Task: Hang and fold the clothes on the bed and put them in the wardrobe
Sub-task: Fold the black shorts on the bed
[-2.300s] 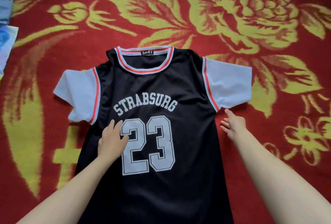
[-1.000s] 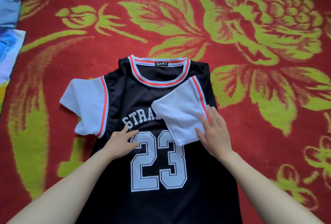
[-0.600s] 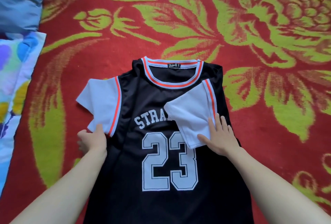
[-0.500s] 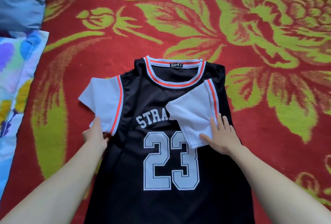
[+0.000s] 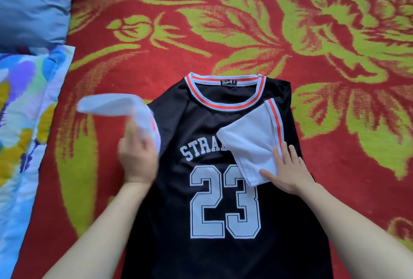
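A black jersey (image 5: 201,122) numbered 23 lies flat, front up, on a red bedcover (image 5: 335,180) with green flowers. The left hand (image 5: 137,162), blurred, holds the jersey's white left sleeve (image 5: 111,105) raised off the cover at the jersey's left edge. The right sleeve (image 5: 250,142) lies folded across the jersey's chest, hiding part of the lettering, and the right hand (image 5: 290,173) presses flat on its lower corner. Left of the jersey, well apart, lie a blue pillow (image 5: 31,4) and a flowered cloth (image 5: 24,122)
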The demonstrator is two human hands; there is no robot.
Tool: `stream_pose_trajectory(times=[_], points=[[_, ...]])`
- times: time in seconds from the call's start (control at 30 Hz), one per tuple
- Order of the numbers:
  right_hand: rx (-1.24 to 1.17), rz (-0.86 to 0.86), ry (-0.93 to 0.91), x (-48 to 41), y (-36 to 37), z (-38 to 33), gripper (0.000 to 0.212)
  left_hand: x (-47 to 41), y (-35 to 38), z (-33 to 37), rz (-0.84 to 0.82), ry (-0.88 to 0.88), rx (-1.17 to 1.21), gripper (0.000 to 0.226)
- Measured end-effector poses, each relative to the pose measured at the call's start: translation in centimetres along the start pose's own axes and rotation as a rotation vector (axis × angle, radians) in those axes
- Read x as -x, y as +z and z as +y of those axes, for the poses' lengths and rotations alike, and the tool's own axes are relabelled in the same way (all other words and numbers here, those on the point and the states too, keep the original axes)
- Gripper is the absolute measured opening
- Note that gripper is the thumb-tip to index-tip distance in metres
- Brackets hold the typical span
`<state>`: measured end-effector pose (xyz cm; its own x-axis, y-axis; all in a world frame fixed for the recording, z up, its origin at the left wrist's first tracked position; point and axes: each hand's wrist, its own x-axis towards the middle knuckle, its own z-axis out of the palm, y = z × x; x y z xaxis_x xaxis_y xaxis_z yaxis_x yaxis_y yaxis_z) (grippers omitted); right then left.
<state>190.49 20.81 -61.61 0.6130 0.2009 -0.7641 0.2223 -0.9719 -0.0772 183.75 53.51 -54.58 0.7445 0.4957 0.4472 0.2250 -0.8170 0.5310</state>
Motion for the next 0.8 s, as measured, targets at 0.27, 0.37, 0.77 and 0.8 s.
stream_pose_trajectory(times=[0.27,0.37,0.77,0.8], points=[[-0.011,0.006,-0.009,0.1,-0.1,0.2,0.084,7.6,3.2,1.1,-0.907,0.151,-0.305,0.065],[-0.016,0.009,-0.018,0.0,0.0,0.2,0.085,7.2,3.5,-0.5,-0.924,-0.180,-0.460,0.061],[0.021,0.399,-0.025,-1.0,-4.6,0.0,0.048,4.9,2.9,-3.9,-0.775,-0.834,-0.407,0.037],[-0.016,0.494,-0.010,-1.7,-5.8,0.0,0.043,4.3,2.9,-4.1,-0.754,-0.833,-0.452,0.037]])
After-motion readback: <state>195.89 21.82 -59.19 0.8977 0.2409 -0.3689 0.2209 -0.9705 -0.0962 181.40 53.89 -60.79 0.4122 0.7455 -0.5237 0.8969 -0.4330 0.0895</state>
